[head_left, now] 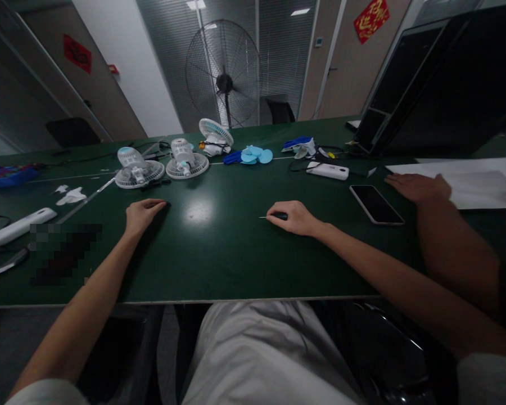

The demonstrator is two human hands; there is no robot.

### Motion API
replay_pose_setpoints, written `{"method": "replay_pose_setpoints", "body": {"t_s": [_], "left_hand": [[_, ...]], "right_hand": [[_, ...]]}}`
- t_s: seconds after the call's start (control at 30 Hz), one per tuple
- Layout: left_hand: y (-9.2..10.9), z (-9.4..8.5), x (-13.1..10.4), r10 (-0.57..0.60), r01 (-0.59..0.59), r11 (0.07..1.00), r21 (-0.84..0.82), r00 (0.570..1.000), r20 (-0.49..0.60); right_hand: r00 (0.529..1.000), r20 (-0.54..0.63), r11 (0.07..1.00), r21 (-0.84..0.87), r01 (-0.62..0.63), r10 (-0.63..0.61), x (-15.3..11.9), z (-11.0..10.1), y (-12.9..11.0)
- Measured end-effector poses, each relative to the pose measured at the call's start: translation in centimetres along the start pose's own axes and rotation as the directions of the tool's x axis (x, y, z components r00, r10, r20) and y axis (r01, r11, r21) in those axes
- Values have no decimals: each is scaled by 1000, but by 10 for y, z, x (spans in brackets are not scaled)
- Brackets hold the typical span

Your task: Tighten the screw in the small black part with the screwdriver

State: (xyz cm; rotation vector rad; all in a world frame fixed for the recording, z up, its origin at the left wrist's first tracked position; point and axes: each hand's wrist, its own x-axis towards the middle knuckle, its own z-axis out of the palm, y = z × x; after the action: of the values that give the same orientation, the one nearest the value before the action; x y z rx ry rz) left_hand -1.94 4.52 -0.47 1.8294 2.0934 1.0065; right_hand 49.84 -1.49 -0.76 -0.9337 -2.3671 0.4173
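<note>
On the smooth, matte green table [236, 264], the right hand [293, 218] lies knuckles-up, fingers curled around a thin screwdriver [274, 216] — its metal tip points left. The left hand [141, 215] rests loosely curled, holding nothing. Beyond the screwdriver stand three small white fans [181, 160] with round ribbed grilles.

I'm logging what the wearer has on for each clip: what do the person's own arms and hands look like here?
Both arms are bare from the hand to above the elbow. The left hand and right hand wear no gloves, and no watch, ring or bracelet shows. Short pale sleeves, white or light grey, show at the bottom corners: the left sleeve and the right sleeve. No markings are visible.
</note>
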Motion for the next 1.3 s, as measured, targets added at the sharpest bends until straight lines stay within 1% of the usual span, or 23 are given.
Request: {"method": "replay_pose_setpoints", "body": {"t_s": [0.13, 0.33, 0.53, 0.6, 0.67, 0.73, 0.8, 0.9, 0.97, 1.07, 1.1, 1.13, 1.17, 1.2, 1.23, 1.3], "left_hand": [[-4, 1, 4, -59, 60, 997, -39, 998, 25], [-7, 2, 10, -125, 140, 974, -178, 988, 93], [-9, 3, 14, -161, 177, 968, -179, 982, 99], [-9, 2, 13, -142, 158, 972, -173, 985, 98], [-6, 1, 11, -94, 111, 980, -167, 990, 104], [2, 1, 7, -25, 47, 985, -164, 991, 135], [16, 6, 0, 59, -26, 985, -169, 979, 196], [47, 26, -17, 193, -142, 972, -188, 938, 287], [73, 45, -35, 294, -233, 950, -209, 893, 340], [112, 72, -66, 492, -392, 867, -308, 773, 401], [124, 79, -75, 544, -425, 836, -348, 726, 421], [134, 84, -84, 582, -445, 810, -381, 690, 430], [142, 87, -90, 607, -457, 792, -405, 664, 438], [148, 89, -95, 622, -463, 780, -421, 645, 444], [152, 89, -99, 629, -465, 774, -429, 636, 446], [156, 89, -101, 634, -468, 771, -431, 630, 450]], "right_hand": [[1000, 0, 1000, -16, 3, -3, 1, 1, 1], [1000, 4, 999, -35, 12, -12, 1, 0, 0], [1000, 3, 999, -39, 17, -17, 0, 2, 2], [1000, 6, 999, -44, 20, -20, 0, 2, 3], [1000, 6, 999, -42, 23, -23, 0, 2, 4], [1000, 10, 999, -32, 24, -24, 0, 2, 4], [1000, 12, 999, -26, 21, -21, 0, 2, 4], [1000, 9, 1000, -21, 18, -18, 0, 2, 5], [1000, 7, 1000, -23, 17, -17, -1, 2, 5], [1000, 16, 999, -26, 23, -22, -1, 3, 1], [999, 19, 999, -27, 29, -29, -1, 3, -1], [999, 22, 999, -29, 38, -37, -1, 4, -4], [999, 27, 998, -32, 48, -47, -1, 4, -7], [998, 31, 998, -36, 57, -56, -1, 6, -11], [997, 36, 997, -39, 66, -65, -1, 7, -14], [996, 42, 996, -42, 80, -78, 0, 10, -21]]}}
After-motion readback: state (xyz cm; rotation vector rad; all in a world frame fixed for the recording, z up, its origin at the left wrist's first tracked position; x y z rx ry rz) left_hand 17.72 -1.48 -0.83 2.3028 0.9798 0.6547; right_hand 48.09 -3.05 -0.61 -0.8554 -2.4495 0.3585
